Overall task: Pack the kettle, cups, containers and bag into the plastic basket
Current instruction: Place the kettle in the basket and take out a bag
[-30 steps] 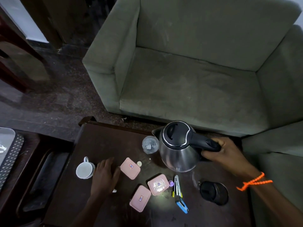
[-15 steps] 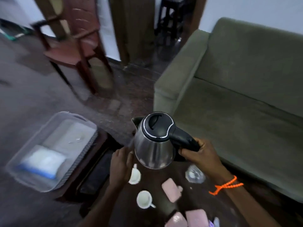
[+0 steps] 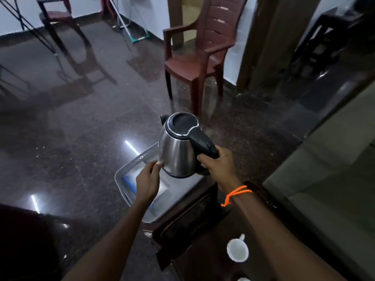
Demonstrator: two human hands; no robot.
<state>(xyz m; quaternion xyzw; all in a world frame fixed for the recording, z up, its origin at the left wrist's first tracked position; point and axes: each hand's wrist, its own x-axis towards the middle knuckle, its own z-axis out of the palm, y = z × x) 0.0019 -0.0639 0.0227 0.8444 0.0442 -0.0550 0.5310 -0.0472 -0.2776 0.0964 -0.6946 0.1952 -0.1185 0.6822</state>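
Hovering over the plastic basket [image 3: 129,166], a steel kettle [image 3: 177,153] is held upright by two hands.

Its black handle is gripped by the right hand [image 3: 220,164]; the left hand's [image 3: 147,182] loosely curled fingertips touch its side. No lettering can be read. A white cup [image 3: 237,250] sits on the dark table [image 3: 203,258]; a brown chair [image 3: 194,55] stands beyond.

Right hand [image 3: 220,163] clenched around handle, left hand [image 3: 147,180] fingertips against kettle [image 3: 177,153].

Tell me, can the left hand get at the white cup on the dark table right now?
Probably not at once. The left hand is out front, fingertips against the shiny steel kettle above the clear plastic basket. The white cup sits nearer the body, beyond the right forearm, so the left hand would first have to pull back.
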